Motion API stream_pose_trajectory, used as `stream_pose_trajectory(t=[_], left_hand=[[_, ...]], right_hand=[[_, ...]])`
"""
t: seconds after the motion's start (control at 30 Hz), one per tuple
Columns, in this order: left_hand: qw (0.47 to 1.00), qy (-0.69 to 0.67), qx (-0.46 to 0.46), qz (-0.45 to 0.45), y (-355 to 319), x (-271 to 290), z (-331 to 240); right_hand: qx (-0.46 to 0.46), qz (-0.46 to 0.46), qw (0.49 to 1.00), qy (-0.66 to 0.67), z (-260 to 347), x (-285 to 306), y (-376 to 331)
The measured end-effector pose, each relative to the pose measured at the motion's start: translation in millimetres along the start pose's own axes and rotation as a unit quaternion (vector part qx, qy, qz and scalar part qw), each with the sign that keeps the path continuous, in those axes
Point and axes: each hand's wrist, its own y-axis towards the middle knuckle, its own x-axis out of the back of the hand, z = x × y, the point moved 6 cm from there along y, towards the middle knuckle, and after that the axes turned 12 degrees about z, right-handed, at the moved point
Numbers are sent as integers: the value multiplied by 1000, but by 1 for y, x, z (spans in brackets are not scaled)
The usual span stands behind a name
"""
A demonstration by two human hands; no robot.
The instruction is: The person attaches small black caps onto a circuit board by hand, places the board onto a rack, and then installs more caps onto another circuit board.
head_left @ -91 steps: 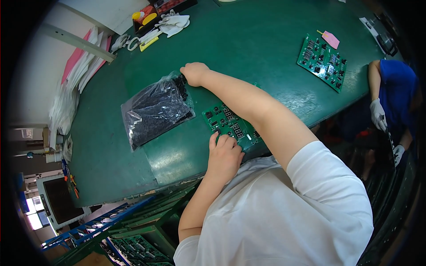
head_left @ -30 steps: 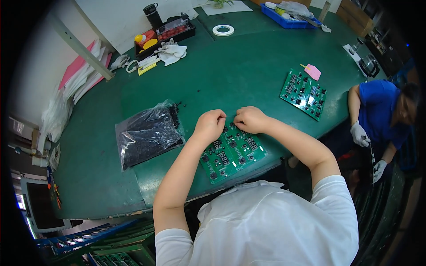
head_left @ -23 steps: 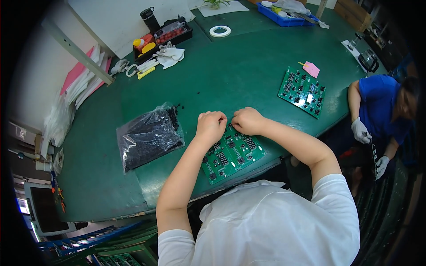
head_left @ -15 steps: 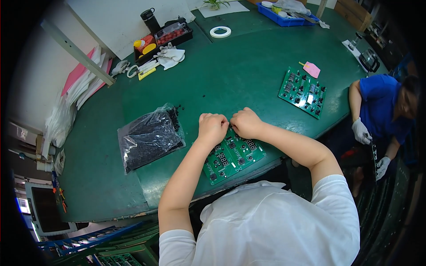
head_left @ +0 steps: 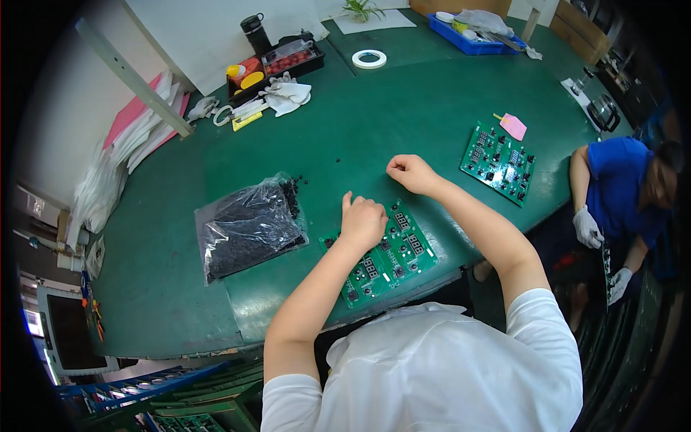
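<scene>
A green circuit board [head_left: 392,253] with digit displays and black buttons lies at the table's front edge. Over its left part is my left hand [head_left: 363,222], one finger pointing away from me and the others curled under; anything inside is hidden. Beyond the board's far edge, apart from it, hovers my right hand [head_left: 413,174], its fingers pinched together; what they hold, if anything, is too small to see. To the left lies a clear plastic bag [head_left: 248,229] full of small black parts. Some loose black parts [head_left: 301,180] have spilled beside its opening.
A second circuit board [head_left: 498,164] and a pink tag [head_left: 512,127] lie to the right. Toward the back are a tape roll [head_left: 369,60], a blue tray [head_left: 471,45], a black bin [head_left: 306,65] and white gloves [head_left: 288,96]. A gloved co-worker [head_left: 619,180] sits at the right.
My hands were close together over the board's far edge and have separated. The right moved away to the far right; the left came nearer, uncovering more of the board. The view shifted slightly.
</scene>
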Motion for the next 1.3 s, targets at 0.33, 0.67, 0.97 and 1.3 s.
stream_pose_trajectory(t=[0.33, 0.67, 0.97, 1.3], left_hand=[[995, 63, -83, -8, -2, -1, -14], [983, -50, 73, -160, 5, 42, 65], [947, 60, 317, 10, 20, 37, 175], [957, -239, 103, -130, -1, 38, 94]], right_hand=[[74, 1, 955, -288, 42, -68, 114], [15, 6, 978, -208, 17, -39, 90], [44, 70, 997, 5, -27, -20, -44], [79, -9, 997, -14, -15, -19, -57]])
